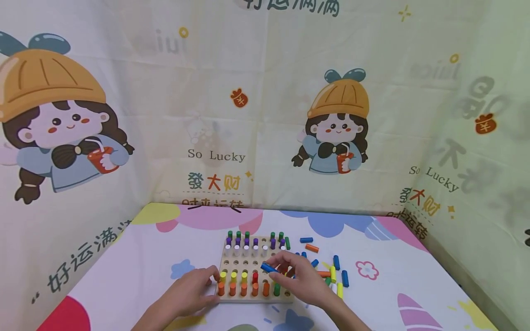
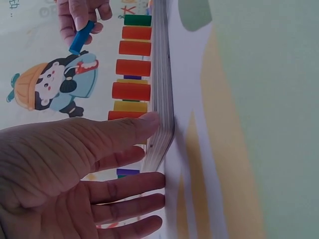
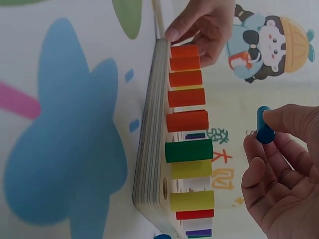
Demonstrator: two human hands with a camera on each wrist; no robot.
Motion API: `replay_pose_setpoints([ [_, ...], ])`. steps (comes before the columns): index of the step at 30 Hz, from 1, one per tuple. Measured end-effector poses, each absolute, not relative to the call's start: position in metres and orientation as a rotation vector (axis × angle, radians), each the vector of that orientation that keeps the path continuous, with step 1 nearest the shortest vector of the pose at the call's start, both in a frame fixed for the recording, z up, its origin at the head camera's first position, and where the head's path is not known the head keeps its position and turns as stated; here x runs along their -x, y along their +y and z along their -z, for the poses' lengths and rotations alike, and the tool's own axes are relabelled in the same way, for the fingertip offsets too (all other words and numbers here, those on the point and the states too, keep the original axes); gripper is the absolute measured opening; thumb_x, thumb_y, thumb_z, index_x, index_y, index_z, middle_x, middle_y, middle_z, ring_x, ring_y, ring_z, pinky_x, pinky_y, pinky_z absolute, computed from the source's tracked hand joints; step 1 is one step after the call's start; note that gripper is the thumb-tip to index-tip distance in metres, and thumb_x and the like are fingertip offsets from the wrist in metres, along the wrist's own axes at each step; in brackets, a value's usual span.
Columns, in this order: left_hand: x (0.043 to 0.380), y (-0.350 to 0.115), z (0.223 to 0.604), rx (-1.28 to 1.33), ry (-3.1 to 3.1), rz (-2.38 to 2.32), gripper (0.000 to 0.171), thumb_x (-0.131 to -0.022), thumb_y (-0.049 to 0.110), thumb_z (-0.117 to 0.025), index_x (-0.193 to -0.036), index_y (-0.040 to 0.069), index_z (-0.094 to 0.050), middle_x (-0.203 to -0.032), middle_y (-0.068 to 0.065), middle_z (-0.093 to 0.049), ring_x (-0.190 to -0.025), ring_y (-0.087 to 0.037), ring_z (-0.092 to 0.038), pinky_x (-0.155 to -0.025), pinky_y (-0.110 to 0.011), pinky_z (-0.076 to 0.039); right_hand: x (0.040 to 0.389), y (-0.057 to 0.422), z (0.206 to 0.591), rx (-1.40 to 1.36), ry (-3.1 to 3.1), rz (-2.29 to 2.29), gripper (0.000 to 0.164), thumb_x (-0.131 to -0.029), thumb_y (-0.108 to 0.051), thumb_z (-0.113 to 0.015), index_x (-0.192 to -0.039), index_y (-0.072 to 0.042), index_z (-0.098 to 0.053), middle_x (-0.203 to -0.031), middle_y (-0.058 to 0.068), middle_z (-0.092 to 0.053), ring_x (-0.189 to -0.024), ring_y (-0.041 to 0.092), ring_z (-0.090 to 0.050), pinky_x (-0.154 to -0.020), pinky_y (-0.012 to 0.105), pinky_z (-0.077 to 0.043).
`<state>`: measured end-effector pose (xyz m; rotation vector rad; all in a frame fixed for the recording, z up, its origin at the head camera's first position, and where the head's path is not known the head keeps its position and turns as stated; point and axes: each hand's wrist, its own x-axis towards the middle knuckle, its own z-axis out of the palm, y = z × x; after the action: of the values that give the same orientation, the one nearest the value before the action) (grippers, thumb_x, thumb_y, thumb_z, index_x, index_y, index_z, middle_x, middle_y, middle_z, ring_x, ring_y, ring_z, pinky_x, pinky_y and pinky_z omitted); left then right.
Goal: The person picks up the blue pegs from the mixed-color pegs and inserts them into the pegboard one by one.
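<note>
A wooden pegboard (image 1: 256, 300) stands on the printed tablecloth with rows of coloured pegs upright in its holes. Nearest its front edge is a row of orange pegs (image 1: 244, 289) ending in a green peg (image 1: 277, 289); yellow pegs (image 1: 233, 277) and a red peg (image 1: 255, 277) come behind. White, purple and green pegs fill most of the back rows. Above the board's right half, my right hand (image 1: 301, 278) pinches a blue peg (image 1: 268, 267) between thumb and fingers, tilted. My left hand (image 1: 188, 290) touches the board's left front corner, thumb (image 2: 144, 125) extended against it.
Right of the board lie several loose pegs, among them a blue peg (image 1: 306, 240), an orange peg (image 1: 312, 248) and a yellow peg (image 1: 340, 290). Behind the table hangs a printed cloth wall (image 1: 269, 138), with more cloth on both sides.
</note>
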<state>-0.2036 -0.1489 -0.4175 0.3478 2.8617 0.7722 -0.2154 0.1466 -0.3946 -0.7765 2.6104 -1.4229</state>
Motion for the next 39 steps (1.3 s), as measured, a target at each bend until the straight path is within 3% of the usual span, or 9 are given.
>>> replay_pose_setpoints([
  [18,0.205,-0.149,0.414,-0.401,2.858,-0.766,0.036,-0.077,0.02,-0.09,-0.101,0.017,-0.063,-0.088,-0.001,-0.064,-0.079,-0.02,-0.054,-0.078,-0.046,-0.054,0.231,0.122,0.402,0.811,2.596,1.44,0.014,-0.097,-0.021,-0.072,-0.111,-0.016,-0.07,-0.1,-0.006,-0.071,-0.087,0.01,-0.063,-0.072,0.026,-0.054],
  [32,0.205,-0.15,0.41,-0.365,2.842,-0.781,0.036,-0.077,0.02,-0.09,-0.101,0.017,-0.063,-0.089,-0.001,-0.065,-0.079,-0.02,-0.056,-0.079,-0.047,-0.056,0.239,0.099,0.402,0.768,2.571,1.449,0.012,-0.096,-0.017,-0.073,-0.108,-0.014,-0.07,-0.099,-0.004,-0.069,-0.086,0.013,-0.063,-0.07,0.024,-0.055],
  [39,0.205,-0.149,0.41,-0.329,2.837,-0.748,0.048,-0.077,0.025,-0.09,-0.115,0.016,-0.062,-0.092,-0.002,-0.067,-0.082,-0.02,-0.059,-0.082,-0.048,-0.056,0.243,0.09,0.404,0.777,2.578,1.434,0.014,-0.095,-0.014,-0.074,-0.108,-0.015,-0.071,-0.099,-0.007,-0.07,-0.087,0.009,-0.064,-0.073,0.022,-0.056],
])
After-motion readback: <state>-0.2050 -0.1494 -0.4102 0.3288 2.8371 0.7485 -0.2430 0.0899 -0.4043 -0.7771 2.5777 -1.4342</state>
